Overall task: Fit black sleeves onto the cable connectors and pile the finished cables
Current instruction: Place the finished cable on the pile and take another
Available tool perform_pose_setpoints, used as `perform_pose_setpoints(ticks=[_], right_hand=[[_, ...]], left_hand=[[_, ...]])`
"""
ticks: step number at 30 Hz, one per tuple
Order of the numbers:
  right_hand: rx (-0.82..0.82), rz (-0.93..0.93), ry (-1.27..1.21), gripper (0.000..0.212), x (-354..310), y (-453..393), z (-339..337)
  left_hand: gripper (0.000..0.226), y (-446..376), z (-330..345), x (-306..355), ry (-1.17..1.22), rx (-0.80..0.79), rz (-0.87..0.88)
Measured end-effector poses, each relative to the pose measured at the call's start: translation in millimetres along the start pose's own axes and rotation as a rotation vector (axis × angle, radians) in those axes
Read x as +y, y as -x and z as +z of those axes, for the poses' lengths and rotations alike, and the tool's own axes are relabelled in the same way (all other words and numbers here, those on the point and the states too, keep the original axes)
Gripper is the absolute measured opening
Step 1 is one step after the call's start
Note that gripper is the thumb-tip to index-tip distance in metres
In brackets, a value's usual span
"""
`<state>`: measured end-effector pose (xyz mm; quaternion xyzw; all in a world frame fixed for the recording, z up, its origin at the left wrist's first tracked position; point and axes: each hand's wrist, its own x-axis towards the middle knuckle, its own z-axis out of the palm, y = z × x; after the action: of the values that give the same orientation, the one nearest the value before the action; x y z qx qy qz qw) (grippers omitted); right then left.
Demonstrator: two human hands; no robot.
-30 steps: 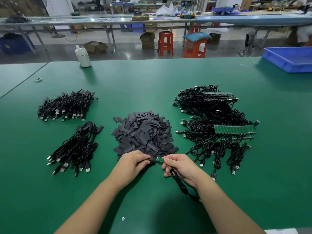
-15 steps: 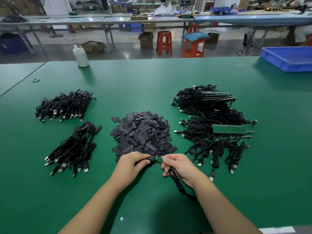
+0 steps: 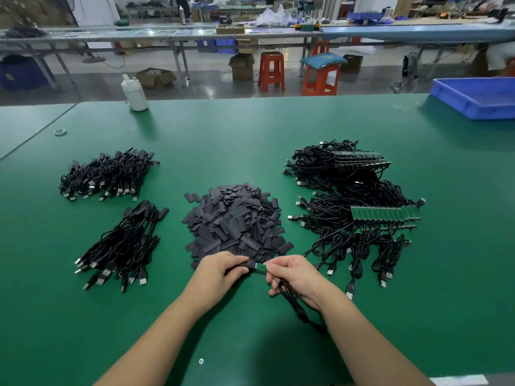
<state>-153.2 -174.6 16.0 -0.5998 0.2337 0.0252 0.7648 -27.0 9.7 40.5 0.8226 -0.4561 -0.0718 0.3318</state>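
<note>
Just before the heap of flat black sleeves (image 3: 237, 221), the left hand (image 3: 220, 270) pinches a black sleeve (image 3: 249, 264) against the small green connector board (image 3: 261, 267), gripped by the right hand (image 3: 292, 274) with its thin black cable (image 3: 295, 307)

Sleeve brought onto the connector

The black sleeve (image 3: 247, 265), pinched in the left hand (image 3: 220, 271), is now seen overlapping the end of the green connector (image 3: 261, 267) held by the right hand (image 3: 292, 275); less green is exposed than before.
</note>
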Motion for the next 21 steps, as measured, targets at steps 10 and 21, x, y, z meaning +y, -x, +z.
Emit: perform_pose_setpoints(ticks=[10,21], right_hand=[[-0.004,0.008,0.002,0.021,-1.5,1.3,1.5],[-0.037,0.006,-0.024,0.013,1.3,-0.7,-0.5]], left_hand=[[0.03,-8.3,-7.6,2.7,-0.089,-0.143,0.085],[0.032,-5.7,4.4,4.6,-0.145,-0.112,0.111]])
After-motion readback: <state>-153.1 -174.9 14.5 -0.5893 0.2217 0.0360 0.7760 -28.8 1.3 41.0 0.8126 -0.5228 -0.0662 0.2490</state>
